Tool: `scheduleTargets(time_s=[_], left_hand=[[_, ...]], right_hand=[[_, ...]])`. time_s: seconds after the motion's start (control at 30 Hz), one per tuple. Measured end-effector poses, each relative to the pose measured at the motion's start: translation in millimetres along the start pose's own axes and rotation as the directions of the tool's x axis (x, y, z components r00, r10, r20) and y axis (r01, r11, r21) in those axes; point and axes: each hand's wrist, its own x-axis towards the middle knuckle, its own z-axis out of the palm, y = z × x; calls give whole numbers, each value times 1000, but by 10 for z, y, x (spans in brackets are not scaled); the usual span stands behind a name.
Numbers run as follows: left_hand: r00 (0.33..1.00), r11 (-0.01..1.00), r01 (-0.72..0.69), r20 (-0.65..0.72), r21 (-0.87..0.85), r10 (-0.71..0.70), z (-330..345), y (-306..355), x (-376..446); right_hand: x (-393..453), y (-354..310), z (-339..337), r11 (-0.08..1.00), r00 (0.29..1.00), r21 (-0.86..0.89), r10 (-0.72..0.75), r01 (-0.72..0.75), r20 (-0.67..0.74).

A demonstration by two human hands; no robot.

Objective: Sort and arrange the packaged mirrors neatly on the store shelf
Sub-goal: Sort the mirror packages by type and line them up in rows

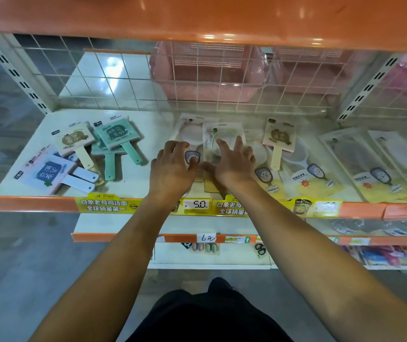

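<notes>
Head view: white metal store shelf with orange front lip, clear-bagged round mirror packages piled mid-shelf, left hand and right hand pressing flat on them, fingers spread, gripping nothing.

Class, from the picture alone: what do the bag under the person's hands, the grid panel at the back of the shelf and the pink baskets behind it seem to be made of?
Clear glossy bag holding a round mirror: likely thin plastic film, since it is see-through with glare.
White wire grid back panel: probably coated metal, thin rods in even squares.
Pink perforated baskets: apparently moulded plastic, with uniform colour and regular holes.
</notes>
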Motion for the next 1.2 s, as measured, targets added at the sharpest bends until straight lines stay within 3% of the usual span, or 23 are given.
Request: scheduleTargets(time_s=[0.2,0.57,1.2], left_hand=[[1000,1000,-8,-21,7,8,-21,-88,-20],[1000,1000,-1,-31,-18,0,-73,-156,14],[992,991,-129,3,-44,129,-114,-224,52]], right_hand=[[33,-70,16,998,999,-61,-27,25,-44],[-66,-93,16,999,989,-2,-49,50,-142],[-293,-203,-75,999,958,42,-16,29,-288]])
